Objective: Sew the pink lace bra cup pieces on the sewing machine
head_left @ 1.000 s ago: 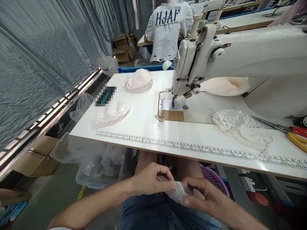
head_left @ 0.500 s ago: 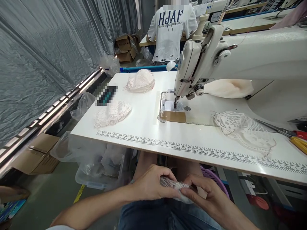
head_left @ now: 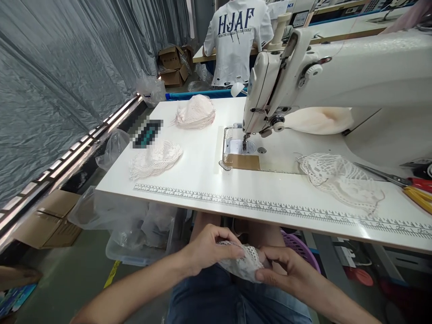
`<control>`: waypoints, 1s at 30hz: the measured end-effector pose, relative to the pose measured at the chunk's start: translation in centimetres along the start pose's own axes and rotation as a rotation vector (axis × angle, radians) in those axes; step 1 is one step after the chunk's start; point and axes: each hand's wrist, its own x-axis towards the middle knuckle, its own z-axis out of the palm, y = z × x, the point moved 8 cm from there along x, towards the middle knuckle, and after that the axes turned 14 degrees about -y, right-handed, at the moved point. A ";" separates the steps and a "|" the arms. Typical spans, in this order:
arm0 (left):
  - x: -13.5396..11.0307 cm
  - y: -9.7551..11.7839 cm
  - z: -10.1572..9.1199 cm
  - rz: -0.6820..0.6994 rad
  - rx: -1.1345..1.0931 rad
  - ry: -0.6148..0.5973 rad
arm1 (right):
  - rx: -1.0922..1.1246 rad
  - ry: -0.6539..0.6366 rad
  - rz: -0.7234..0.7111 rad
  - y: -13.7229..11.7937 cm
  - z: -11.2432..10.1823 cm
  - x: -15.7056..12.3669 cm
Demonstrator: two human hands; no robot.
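Note:
Between my hands, above my lap and below the table's front edge, is a piece of white lace point(head_left: 248, 264). My left hand point(head_left: 211, 247) grips its left side, the thumb lying over the top of the lace. At the right end, the thumb and fingers of my right hand point(head_left: 281, 265) pinch the lace edge. Another white lace piece point(head_left: 339, 180) lies on the table to the right. More lace point(head_left: 157, 158) rests at the left, with a pale pink stack of fabric point(head_left: 195, 112) behind it.
A white sewing machine point(head_left: 270, 90) stands on the white table point(head_left: 202, 157), which has a printed ruler along its front. Scissors point(head_left: 388, 174) and a yellow-handled tool point(head_left: 418, 198) lie at the right. Under the table are a plastic bin point(head_left: 135, 252) and purple basket point(head_left: 300, 247). A co-worker point(head_left: 234, 45) sits ahead.
My left hand has shifted slightly up and left, and the lace between my hands is turned so more of its face shows. The camera view has moved slightly.

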 end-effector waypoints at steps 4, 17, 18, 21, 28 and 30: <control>0.0 -1.0 -0.5 -0.054 -0.170 -0.012 | 0.037 -0.003 0.003 1.1 -0.2 -0.5; 0.1 -0.7 -0.7 -0.044 -0.212 0.008 | 0.080 -0.029 -0.036 0.7 0.0 -1.1; 0.1 -0.7 -0.7 -0.044 -0.207 0.007 | 0.083 -0.028 -0.044 0.6 0.0 -1.1; 0.0 -0.7 -0.7 -0.056 -0.184 0.012 | 0.035 -0.016 -0.050 0.4 -0.1 -1.1; -0.2 -1.0 -0.6 -0.038 -0.181 0.057 | -0.157 0.143 -0.044 -0.1 -0.6 -0.9; -0.2 -1.1 -0.7 -0.022 -0.176 0.064 | -0.195 0.177 -0.048 -0.3 -0.6 -0.9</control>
